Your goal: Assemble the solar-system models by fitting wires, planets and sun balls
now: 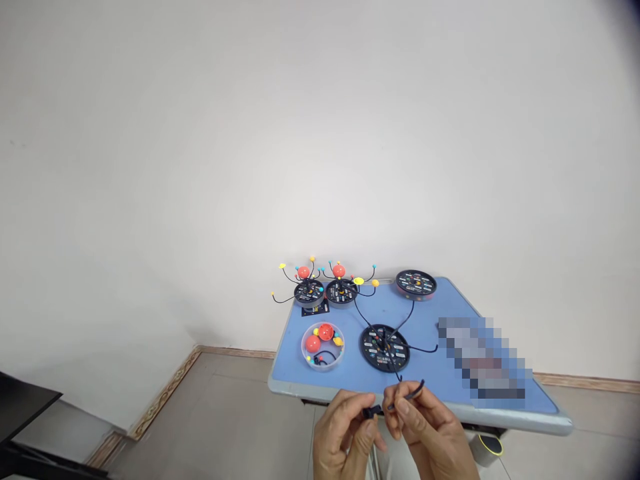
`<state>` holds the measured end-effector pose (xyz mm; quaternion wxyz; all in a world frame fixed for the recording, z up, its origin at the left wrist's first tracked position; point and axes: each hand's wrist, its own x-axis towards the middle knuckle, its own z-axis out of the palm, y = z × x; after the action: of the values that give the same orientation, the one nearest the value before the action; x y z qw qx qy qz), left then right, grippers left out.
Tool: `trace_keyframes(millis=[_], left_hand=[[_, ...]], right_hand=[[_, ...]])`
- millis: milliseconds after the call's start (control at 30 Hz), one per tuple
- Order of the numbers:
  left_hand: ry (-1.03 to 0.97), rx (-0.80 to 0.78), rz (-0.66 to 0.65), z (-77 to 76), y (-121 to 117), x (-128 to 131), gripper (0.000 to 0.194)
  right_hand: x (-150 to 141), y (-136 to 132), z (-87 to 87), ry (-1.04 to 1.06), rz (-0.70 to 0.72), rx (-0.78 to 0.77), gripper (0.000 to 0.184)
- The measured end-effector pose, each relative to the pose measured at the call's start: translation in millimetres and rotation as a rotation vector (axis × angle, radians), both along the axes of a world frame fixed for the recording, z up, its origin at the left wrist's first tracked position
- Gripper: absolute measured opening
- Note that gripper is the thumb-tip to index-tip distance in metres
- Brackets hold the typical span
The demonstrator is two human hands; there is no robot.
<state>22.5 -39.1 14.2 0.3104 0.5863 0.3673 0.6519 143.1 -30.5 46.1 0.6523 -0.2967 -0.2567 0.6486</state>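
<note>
Both hands are at the near edge of the blue table [430,383]. Left hand [345,433]: fingers curled, thumb and fingertips nearly closed on a small black connector [371,412]. Right hand [425,427]: thumb and fingers pinched about a thin black rod [416,391], its free end pointing right and away. Connector and rod are close together (whether they are joined, I cannot tell).

Just beyond the hands lies a black printed disc [373,352]; several curved black arms spread from its centre post, their ends bare. To its left stands a clear round tub [343,357] holding red, yellow and blue pieces (plus some black curved ones).

Far left, two models [309,295] stand side by side, each bearing a red ball and small coloured balls on arms. A dark card [315,311] lies just nearer. Far right: another printed disc [416,283], coloured bits showing beneath its rim.
</note>
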Motion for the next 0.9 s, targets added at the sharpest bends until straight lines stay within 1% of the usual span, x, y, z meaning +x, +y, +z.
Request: trace_keyframes(millis=[100, 333, 533, 900], left_hand=[[-0.040, -0.030, -0.009, -0.9, -0.4, 1.1, 0.024], [-0.009, 0.010, -0.028, -3.1, 0.0, -0.9, 0.020], [-0.014, 0.033, -0.058, -1.1, -0.3, 0.2, 0.020], [-0.023, 0.009, -0.073, -0.8, 0.6, -1.2, 0.019]], right_hand=[[-0.1, -1.4, 1.2, -0.018, -0.008, 0.003, 0.030], [0.7, -3.9, 3.7, -0.045, -0.018, 0.013, 0.029], [1.2, -4.0, 4.7, -0.094, -0.039, 0.010, 0.031], [0.4, -3.9, 4.2, -0.098, -0.028, 0.015, 0.031]])
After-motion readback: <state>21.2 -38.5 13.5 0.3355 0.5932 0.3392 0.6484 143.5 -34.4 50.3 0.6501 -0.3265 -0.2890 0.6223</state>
